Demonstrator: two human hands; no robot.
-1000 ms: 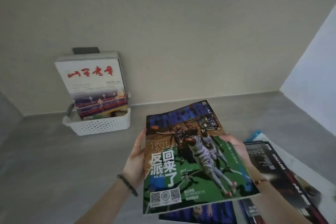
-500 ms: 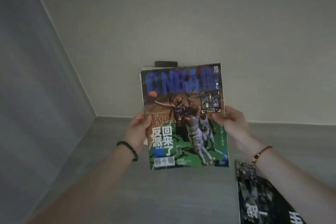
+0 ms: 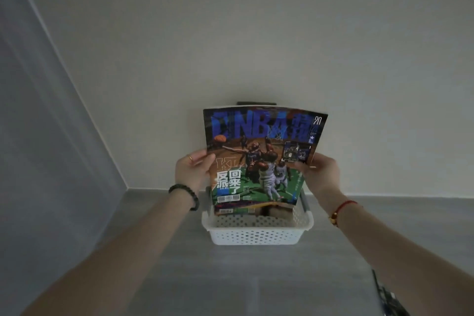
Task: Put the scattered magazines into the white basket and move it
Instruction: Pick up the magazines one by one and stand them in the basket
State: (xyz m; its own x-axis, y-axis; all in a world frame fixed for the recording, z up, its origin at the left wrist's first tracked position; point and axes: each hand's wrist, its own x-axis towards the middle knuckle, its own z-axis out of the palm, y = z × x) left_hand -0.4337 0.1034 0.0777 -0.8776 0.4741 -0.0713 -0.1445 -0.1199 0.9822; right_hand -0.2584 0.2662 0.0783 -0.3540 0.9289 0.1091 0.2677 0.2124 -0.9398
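Note:
A basketball magazine (image 3: 261,151) with a blue title and green court stands upright, its lower edge inside the white perforated basket (image 3: 256,235) on the grey floor by the wall. My left hand (image 3: 192,170) grips its left edge and my right hand (image 3: 319,174) grips its right edge. Behind it in the basket other magazines (image 3: 230,209) show only at their lower edges. The corner of a dark magazine (image 3: 387,297) lies on the floor at the lower right.
A cream wall (image 3: 256,46) rises right behind the basket. A pale grey wall (image 3: 46,136) closes in on the left, meeting the floor near the basket. Grey floor (image 3: 243,285) stretches in front of the basket between my forearms.
The magazine moved from low at my right over to the basket and now stands upright with its lower edge inside it. My view turned left, so the floor magazines slid nearly out of sight.

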